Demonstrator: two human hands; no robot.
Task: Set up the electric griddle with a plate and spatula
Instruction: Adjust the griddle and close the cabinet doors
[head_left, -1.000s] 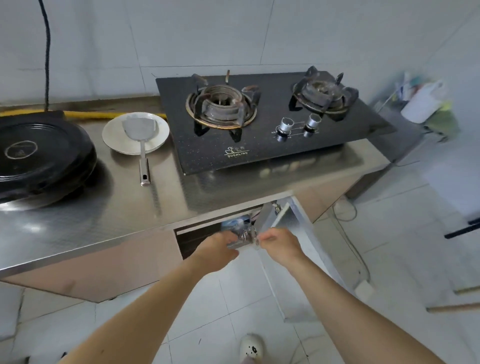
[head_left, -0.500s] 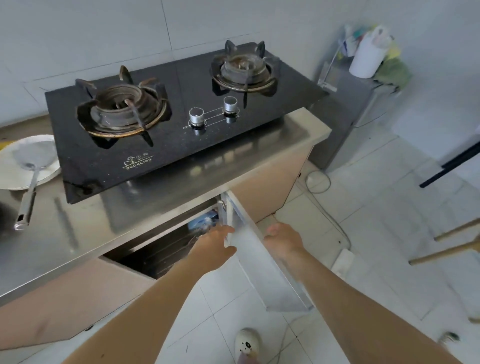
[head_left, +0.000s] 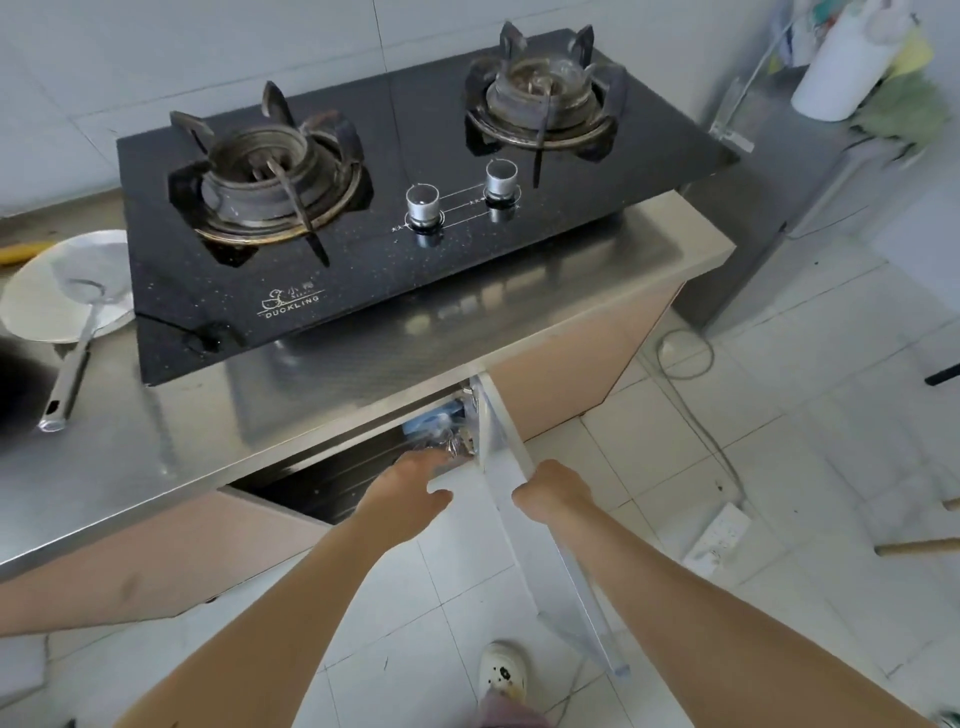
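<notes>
Under the counter (head_left: 291, 415), below the gas stove (head_left: 395, 208), a cabinet door (head_left: 524, 499) stands open, swung out toward the person. The left hand (head_left: 410, 493) reaches into the dark opening, fingers loosely spread and holding nothing that I can see; the fingertips are close to a crinkled plastic package (head_left: 441, 423) just inside. The right hand (head_left: 550, 491) rests against the outer face of the door near its top edge. Its fingers are hidden behind the panel, so I cannot tell whether it grips the door or only steadies it.

The task's things are far to the left on the counter: the plate (head_left: 36, 301) lies flat, and the spatula (head_left: 78, 338) rests with its blade on the plate and its handle pointing toward the counter's front. The dark shape at the left border is probably the griddle (head_left: 15, 384), but very little of it shows.

I think the main risk is at the door. If the right hand pushes it shut while the left one is inside, the fingers could be pinched near the hinge side. The package looks light and slippery, so a careless pull may drag other things out onto the floor. A foot in a white shoe (head_left: 501, 673) is just beside the door's lower corner and could be hit if the door swings wider.
</notes>
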